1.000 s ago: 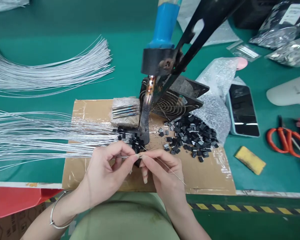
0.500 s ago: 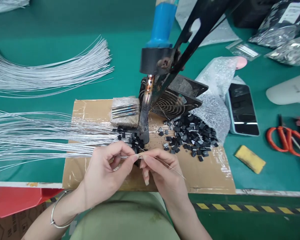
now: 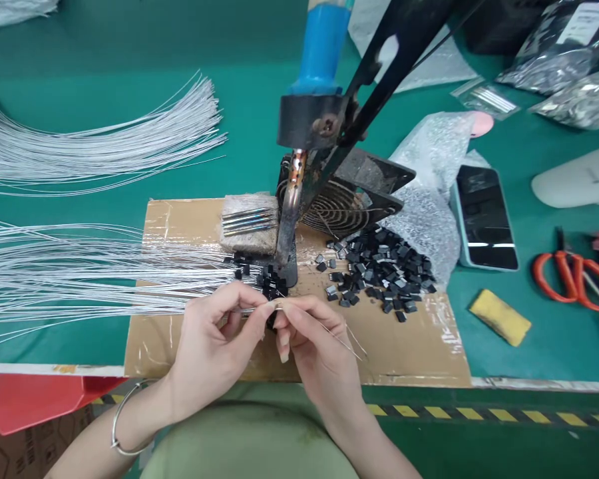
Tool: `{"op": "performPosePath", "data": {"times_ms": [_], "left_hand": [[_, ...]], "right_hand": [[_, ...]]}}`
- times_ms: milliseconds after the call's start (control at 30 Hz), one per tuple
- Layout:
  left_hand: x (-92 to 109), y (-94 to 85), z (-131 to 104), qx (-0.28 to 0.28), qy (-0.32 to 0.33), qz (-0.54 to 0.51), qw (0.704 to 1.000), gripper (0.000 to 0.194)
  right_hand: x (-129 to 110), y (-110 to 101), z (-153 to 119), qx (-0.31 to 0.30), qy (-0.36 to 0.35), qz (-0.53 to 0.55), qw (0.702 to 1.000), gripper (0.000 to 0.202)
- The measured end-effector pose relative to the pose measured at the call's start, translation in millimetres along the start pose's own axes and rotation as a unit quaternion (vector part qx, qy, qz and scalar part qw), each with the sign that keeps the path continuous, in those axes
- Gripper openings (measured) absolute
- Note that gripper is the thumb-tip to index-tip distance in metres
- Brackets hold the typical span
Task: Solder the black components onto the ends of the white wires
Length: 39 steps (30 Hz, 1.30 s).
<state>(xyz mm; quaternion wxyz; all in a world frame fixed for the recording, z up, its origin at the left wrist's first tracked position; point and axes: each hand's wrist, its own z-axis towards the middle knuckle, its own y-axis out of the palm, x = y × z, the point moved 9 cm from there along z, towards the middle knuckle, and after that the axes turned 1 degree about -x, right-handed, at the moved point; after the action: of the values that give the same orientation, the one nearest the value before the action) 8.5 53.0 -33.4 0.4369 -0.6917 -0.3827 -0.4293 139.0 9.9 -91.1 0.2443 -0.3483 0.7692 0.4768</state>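
Observation:
My left hand pinches a thin wire between thumb and index finger, close to the tips of my right hand. That right hand is closed in a pinch too, and fine wire ends stick out past its back to the right. What sits between the two sets of fingertips is mostly hidden. Just beyond my fingers, black connectors are clustered on the ends of a bundle of white wires. Above them a soldering iron with a blue handle hangs tip down in a black stand.
Loose black connectors lie heaped on the cardboard at right. A fan stands behind the iron, beside a pad with metal rods. Farther right are a phone, a yellow sponge and scissors. More white wires lie far left.
My right hand has shifted slightly left and its fingers have moved a little. The wire ends past it now spread into separate strands. My left hand stays almost in place.

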Motion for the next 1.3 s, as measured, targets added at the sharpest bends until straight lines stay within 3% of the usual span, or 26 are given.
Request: {"op": "performPosePath", "data": {"times_ms": [233, 400, 733, 1133, 1300], "left_hand": [[-3.2, -1.3, 0.9, 0.005, -0.01, -0.029, 1.0, 0.018], [-4.1, -3.3, 2.9, 0.016, -0.01, -0.048, 0.999, 0.014], [3.8, -4.8, 0.8, 0.031, 0.04, -0.019, 0.999, 0.012], [3.0, -4.9, 0.2, 0.037, 0.05, 0.016, 0.998, 0.012], [7.5, -5.9, 1.3, 0.014, 0.061, 0.059, 0.996, 0.013]], "right_hand": [[-3.0, 6.8, 1.9, -0.02, 0.0, 0.041, 0.999, 0.02], [-4.3, 1.1, 0.3, -0.018, -0.017, 0.005, 1.0, 0.012], [-8.1, 3.7, -0.1, -0.014, -0.04, 0.005, 0.999, 0.004], [-5.0, 2.1, -0.9, -0.022, -0.01, 0.012, 1.0, 0.005], [-5.6, 0.8, 4.1, -0.036, 0.033, 0.004, 0.999, 0.011]]}}
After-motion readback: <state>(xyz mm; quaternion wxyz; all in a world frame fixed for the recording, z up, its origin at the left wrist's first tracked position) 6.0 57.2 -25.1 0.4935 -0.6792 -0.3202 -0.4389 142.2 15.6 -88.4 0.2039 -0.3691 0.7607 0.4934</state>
